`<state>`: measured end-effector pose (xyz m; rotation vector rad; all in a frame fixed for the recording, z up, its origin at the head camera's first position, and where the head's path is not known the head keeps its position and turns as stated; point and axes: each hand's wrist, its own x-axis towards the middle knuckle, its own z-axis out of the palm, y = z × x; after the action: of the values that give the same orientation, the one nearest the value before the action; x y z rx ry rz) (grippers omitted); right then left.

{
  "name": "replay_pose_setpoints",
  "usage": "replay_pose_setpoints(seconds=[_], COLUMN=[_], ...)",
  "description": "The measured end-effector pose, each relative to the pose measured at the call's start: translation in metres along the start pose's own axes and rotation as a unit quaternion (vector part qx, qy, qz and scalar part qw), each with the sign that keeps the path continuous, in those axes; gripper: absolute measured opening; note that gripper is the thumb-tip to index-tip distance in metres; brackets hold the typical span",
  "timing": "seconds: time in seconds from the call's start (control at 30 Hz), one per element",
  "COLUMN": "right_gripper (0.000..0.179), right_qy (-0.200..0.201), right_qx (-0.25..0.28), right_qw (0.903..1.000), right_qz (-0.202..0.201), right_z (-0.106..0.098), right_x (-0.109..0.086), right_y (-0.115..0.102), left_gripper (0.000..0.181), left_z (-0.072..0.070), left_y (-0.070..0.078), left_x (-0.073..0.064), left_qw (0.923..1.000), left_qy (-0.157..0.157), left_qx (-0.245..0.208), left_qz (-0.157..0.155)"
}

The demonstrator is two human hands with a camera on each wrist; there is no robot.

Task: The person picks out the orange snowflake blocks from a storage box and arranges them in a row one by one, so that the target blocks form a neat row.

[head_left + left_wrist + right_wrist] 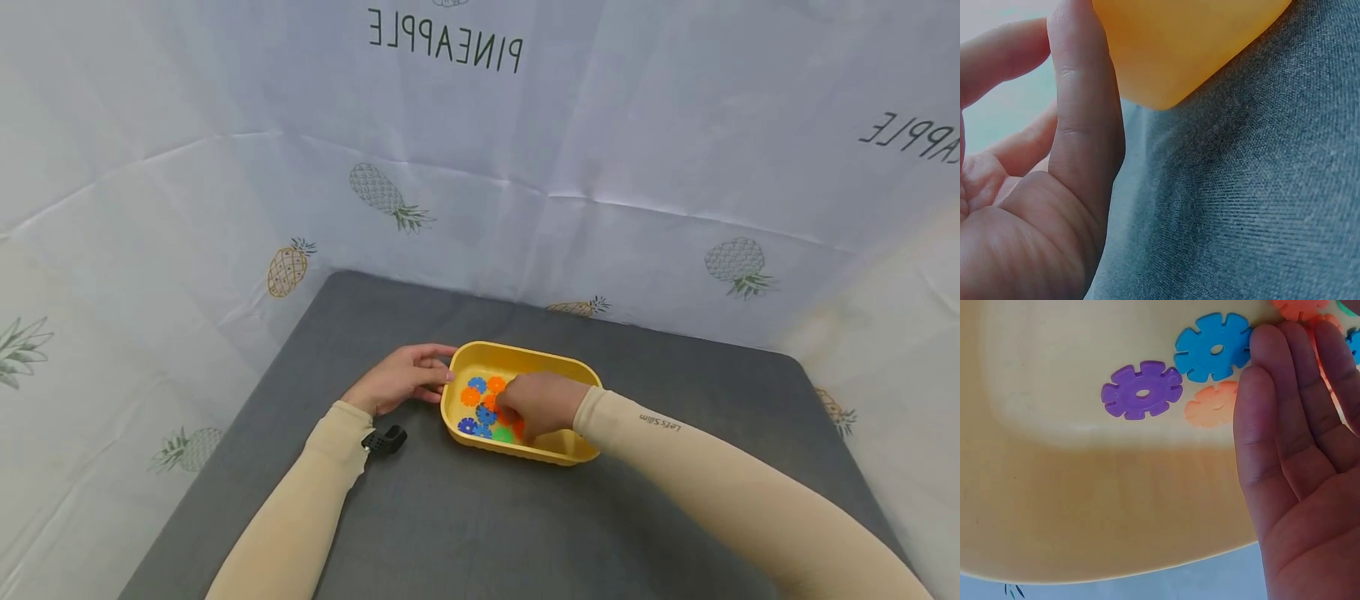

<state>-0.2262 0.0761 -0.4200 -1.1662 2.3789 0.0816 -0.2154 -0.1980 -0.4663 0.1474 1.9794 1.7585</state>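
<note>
A yellow plastic bin [570, 450] stands on the dark table, holding several flat notched discs. My left hand [405, 377] rests at the bin's left end, its thumb and fingertips against the wall. In the left wrist view its thumb [1085, 94] is extended beside the bin's corner [1172, 56]. My right hand [543, 402] reaches down inside the bin among the discs. In the right wrist view its fingers [1257, 425] are nearly straight, with fingertips at a blue disc [1213, 347] and an orange disc [1300, 307]. A purple disc [1142, 390] lies apart from the fingers.
Blue discs [486, 415] and orange discs [470, 397] lie toward the bin's left side, with a green disc [503, 434] by the right hand. A dark grey cloth covers the table [450, 517]. A pineapple-print curtain [480, 167] hangs behind it and along both sides.
</note>
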Motion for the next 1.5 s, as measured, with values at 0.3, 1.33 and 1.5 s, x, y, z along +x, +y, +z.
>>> replay_pose_setpoints(seconds=[0.3,1.33,1.5], right_gripper=[0.025,0.037,0.037], right_qy=[0.000,0.121,0.189], right_qx=[0.016,0.183,0.215], right_qw=[0.9998,0.9737,0.9542], right_qz=[0.008,0.059,0.088], right_z=[0.003,-0.021,-0.011], right_x=[-0.001,-0.068,-0.094], right_y=[0.005,0.043,0.060], left_gripper=[0.062,0.068,0.070], left_z=[0.001,0.001,0.000], left_y=[-0.004,-0.018,-0.022], left_x=[0.003,0.011,0.010], left_qw=[1.0000,0.9993,0.9990], left_qy=[0.002,-0.015,-0.018], left_qx=[-0.001,-0.021,-0.031], left_qz=[-0.007,0.028,0.025])
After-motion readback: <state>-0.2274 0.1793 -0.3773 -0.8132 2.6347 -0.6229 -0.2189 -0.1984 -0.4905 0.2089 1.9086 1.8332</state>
